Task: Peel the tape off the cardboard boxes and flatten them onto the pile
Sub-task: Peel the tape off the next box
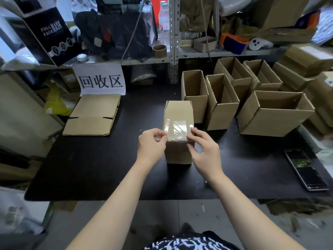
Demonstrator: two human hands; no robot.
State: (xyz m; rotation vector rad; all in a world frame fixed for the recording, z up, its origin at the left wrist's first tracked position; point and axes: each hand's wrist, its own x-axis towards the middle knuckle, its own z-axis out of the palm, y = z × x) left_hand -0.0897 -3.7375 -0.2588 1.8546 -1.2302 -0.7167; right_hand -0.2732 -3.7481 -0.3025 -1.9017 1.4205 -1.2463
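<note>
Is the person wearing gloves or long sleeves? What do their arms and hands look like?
No gloves, no sleeves in view: the left hand and right hand are bare, as are both forearms. No rings, watch or bracelet show. At the bottom edge is a black garment with a white pattern.

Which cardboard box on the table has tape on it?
The closed box between left hand and right hand; glossy tape covers its top. Right-side boxes stand open.

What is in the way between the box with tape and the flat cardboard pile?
Nothing visible. Only bare black table lies between the taped box and the flat cardboard pile to its left. The open boxes stand to its right. The left hand pinches the tape; the right hand holds the box.
</note>
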